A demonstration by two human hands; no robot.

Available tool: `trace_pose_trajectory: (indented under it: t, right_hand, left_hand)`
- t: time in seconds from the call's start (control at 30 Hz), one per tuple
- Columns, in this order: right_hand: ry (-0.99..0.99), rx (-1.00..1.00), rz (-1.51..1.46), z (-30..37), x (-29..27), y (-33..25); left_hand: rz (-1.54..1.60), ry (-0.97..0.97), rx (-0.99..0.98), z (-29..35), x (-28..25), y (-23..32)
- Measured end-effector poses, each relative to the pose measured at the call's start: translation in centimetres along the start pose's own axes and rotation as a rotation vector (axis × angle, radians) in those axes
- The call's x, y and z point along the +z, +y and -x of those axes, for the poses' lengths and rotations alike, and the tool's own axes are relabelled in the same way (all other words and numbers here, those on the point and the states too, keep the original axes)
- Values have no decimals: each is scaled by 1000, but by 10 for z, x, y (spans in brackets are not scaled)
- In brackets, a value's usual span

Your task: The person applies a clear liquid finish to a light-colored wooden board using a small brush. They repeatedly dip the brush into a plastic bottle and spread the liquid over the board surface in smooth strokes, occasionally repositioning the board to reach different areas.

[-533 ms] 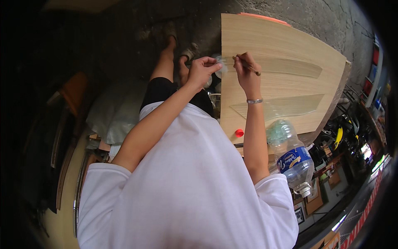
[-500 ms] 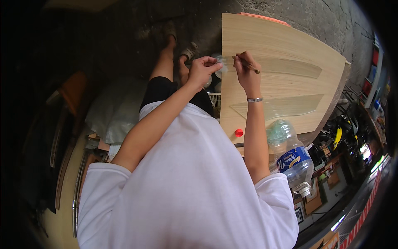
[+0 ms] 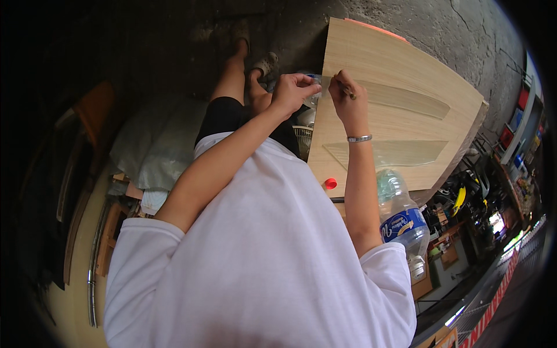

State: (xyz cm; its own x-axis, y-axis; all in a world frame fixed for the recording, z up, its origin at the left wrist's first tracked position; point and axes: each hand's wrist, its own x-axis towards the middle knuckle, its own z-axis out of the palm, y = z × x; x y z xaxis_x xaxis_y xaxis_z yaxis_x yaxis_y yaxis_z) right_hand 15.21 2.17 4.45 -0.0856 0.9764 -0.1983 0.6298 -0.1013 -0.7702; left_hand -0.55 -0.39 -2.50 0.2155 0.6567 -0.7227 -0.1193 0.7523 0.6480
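My left hand [image 3: 297,93] is closed in a pinch at the near-left edge of the wooden board [image 3: 400,55], its thumb and forefinger on a thin clear strip [image 3: 325,83] that looks like glass or stiff plastic. Just right of it, over the board, my right hand [image 3: 351,101] grips a slim brass-coloured pen-like tool [image 3: 347,91]. The tool's tip is hidden by the fingers. Two greenish see-through strips lie flat on the board: a far strip [image 3: 412,98] beyond the right hand and a near strip [image 3: 406,153] beside the right forearm.
A red cap [image 3: 331,184] lies near the board's close edge. A large clear bottle with a blue label [image 3: 403,226] stands right of my forearm. Below the board's left edge is a pale basket [image 3: 303,134]. Cluttered shelves [image 3: 464,197] line the right side.
The whole view has shifted slightly. My hands stay close together at the board's edge, and the tool in my right hand has tilted, showing less of its length.
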Motion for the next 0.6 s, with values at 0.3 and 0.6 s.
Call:
trace_pose_trajectory:
  t: [0.3,0.6]
  right_hand:
    - [-17,166,1,61,3,-4]
    - [334,250,-664,27,7,43]
  left_hand:
    - [21,-26,20,2,-1,1]
    - [68,-38,-32,19,-51,15]
